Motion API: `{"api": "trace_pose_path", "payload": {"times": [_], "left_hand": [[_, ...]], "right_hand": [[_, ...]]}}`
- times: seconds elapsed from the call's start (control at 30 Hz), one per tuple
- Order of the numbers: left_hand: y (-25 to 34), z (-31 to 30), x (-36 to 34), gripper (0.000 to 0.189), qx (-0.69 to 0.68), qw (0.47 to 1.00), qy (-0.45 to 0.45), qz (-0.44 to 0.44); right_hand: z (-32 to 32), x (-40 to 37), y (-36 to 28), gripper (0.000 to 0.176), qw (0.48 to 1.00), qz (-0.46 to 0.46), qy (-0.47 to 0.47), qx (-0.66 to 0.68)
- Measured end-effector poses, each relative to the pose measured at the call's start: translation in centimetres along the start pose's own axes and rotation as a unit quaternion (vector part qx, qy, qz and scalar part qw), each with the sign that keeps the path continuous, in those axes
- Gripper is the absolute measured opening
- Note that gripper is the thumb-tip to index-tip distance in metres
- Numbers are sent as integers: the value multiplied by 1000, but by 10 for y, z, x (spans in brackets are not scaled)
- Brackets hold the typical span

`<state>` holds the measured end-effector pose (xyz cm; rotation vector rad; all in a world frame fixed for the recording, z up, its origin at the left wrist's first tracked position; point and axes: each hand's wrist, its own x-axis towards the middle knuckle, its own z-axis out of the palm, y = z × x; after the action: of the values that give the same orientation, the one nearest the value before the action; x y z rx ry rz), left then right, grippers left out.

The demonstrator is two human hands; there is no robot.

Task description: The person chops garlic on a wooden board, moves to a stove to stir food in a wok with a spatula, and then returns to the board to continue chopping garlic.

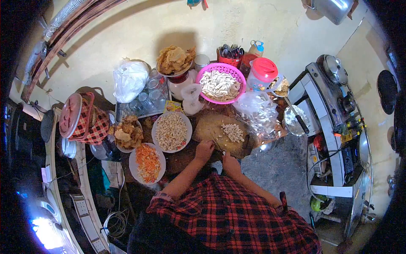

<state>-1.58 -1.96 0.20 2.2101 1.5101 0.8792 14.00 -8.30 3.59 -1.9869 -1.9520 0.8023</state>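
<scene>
A worn wooden chopping board (205, 123) lies before me, with a heap of small pale diced pieces (233, 132) on its right half. My right hand (231, 163) is closed round the handle of a knife (218, 144), whose blade points up and left over the board. Just left of it, my left hand (205, 150) rests at the board's near edge, fingers curled in; whatever they hold is hidden. Left of the board stand a white bowl (154, 131) of similar diced pieces and a bowl (132, 166) of orange and white shreds.
A pink basket (206, 98) of white strips stands behind the board. Nearby are a clear plastic bag (258, 111), a red-lidded jug (263, 76), a tray of glasses (150, 97) and plates of brown fried food (175, 59). A stove (327, 91) stands at right.
</scene>
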Motion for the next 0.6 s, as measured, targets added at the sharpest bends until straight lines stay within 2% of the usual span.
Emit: {"api": "trace_pose_path", "payload": {"times": [0.23, 0.43, 0.53, 0.6], "left_hand": [[3, -1, 0, 12, -38, 998, 41, 17], [2, -1, 0, 11, -34, 999, 36, 3], [6, -3, 1, 12, -60, 997, 38, -33], [8, -6, 2, 13, -51, 996, 70, -20]], "right_hand": [[7, 10, 1, 28, 999, 9, -24, -24], [1, 3, -6, 27, 1000, 19, -19, -15], [8, 3, 2, 28, 1000, 4, -3, -17], [6, 5, 0, 28, 1000, 4, -13, -14]]}}
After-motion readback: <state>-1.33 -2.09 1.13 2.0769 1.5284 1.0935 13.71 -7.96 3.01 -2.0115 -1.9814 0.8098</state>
